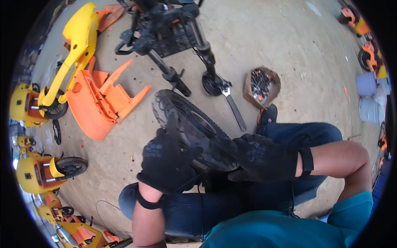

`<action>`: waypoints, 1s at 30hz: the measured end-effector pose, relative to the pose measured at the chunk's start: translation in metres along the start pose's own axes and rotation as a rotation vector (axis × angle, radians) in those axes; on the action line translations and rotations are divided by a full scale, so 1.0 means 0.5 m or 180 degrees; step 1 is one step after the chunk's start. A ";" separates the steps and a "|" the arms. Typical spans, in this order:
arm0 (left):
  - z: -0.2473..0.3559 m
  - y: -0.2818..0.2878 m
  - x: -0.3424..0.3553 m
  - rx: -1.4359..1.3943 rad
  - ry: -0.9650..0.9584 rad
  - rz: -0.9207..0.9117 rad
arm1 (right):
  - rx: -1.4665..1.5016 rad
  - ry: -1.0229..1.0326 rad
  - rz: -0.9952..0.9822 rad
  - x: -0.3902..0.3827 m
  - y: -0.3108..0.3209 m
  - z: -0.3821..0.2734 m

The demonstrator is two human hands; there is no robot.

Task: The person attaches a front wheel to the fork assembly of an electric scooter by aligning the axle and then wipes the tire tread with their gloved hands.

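Observation:
A black tyre on a wheel (pixel 173 105) is held tilted above my crossed legs. My left hand (pixel 165 159), in a black glove, grips its left side, one finger laid up along the tread. My right hand (pixel 264 157), also gloved, is closed on the tyre's lower right edge; its fingertips are partly hidden. Beyond the tyre stands a black frame (pixel 165 25) with two fork legs; an adjustable wrench (pixel 235 109) lies on the floor at the right leg's black round end. A cardboard box (pixel 262 87) of small metal parts sits right of the wrench.
Yellow (pixel 74 37) and orange (pixel 93 105) body panels lie on the concrete floor (pixel 306 74) at left. Yellow scooters (pixel 37 173) line the left side; more orange scooters (pixel 366 56) and pale buckets (pixel 368 109) are along the right. A dark shoe (pixel 269 115) rests beside the box.

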State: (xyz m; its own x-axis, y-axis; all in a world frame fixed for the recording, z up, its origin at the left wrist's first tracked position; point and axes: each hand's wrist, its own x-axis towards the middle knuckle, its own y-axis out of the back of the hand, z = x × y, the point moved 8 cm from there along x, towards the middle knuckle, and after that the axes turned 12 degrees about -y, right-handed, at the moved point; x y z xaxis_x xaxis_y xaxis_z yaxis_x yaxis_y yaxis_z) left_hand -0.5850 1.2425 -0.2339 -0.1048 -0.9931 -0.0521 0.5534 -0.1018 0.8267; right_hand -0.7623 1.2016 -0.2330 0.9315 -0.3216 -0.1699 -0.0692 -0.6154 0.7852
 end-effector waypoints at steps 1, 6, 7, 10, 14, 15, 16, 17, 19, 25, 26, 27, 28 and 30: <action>0.024 0.011 -0.002 0.0261 -0.0379 -0.0122 | -0.0184 0.0129 0.0158 -0.002 -0.003 -0.011; -0.017 -0.004 -0.008 -0.0040 0.0486 -0.0123 | -0.0716 0.0410 0.0461 -0.017 -0.061 0.009; -0.020 -0.006 -0.011 -0.0030 0.0511 -0.0107 | -0.0732 0.0427 0.0407 -0.013 -0.070 0.012; -0.014 -0.011 -0.006 -0.0174 0.0551 -0.0041 | -0.0721 0.0429 0.0281 -0.013 -0.084 0.014; -0.009 -0.011 -0.003 -0.0400 0.0684 -0.0154 | -0.0867 0.0621 0.0617 -0.019 -0.078 0.001; -0.008 -0.010 -0.004 -0.0385 0.0632 -0.0122 | -0.0970 0.0665 0.0739 -0.018 -0.076 -0.002; -0.007 -0.011 -0.005 -0.0371 0.0581 -0.0089 | -0.0959 0.0700 0.0741 -0.015 -0.076 -0.004; -0.004 -0.010 -0.004 -0.0364 0.0516 -0.0056 | -0.0958 0.0725 0.0741 -0.010 -0.069 -0.006; -0.004 -0.012 -0.004 -0.0407 0.0517 -0.0077 | -0.0765 0.0641 0.0600 0.001 -0.071 0.000; -0.003 -0.014 -0.005 -0.0354 0.0516 -0.0135 | -0.0599 0.0607 0.0496 0.008 -0.079 0.013; -0.004 -0.015 -0.006 -0.0328 0.0481 -0.0128 | -0.0608 0.0660 0.0551 0.004 -0.077 0.014; -0.005 -0.015 -0.005 -0.0350 0.0381 -0.0035 | -0.0617 0.0712 0.0605 0.000 -0.075 0.015; -0.006 -0.017 -0.005 -0.0374 0.0279 0.0058 | -0.0620 0.0738 0.0721 -0.003 -0.071 0.016; -0.006 -0.014 -0.006 -0.0388 0.0201 0.0159 | -0.0598 0.0814 0.0947 -0.004 -0.065 0.015</action>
State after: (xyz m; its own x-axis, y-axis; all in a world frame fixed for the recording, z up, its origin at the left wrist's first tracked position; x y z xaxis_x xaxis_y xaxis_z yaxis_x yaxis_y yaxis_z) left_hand -0.5861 1.2459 -0.2412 -0.0244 -0.9984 -0.0510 0.6532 -0.0545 0.7552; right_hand -0.7646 1.2170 -0.2624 0.9410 -0.2619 0.2145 -0.3038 -0.3735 0.8765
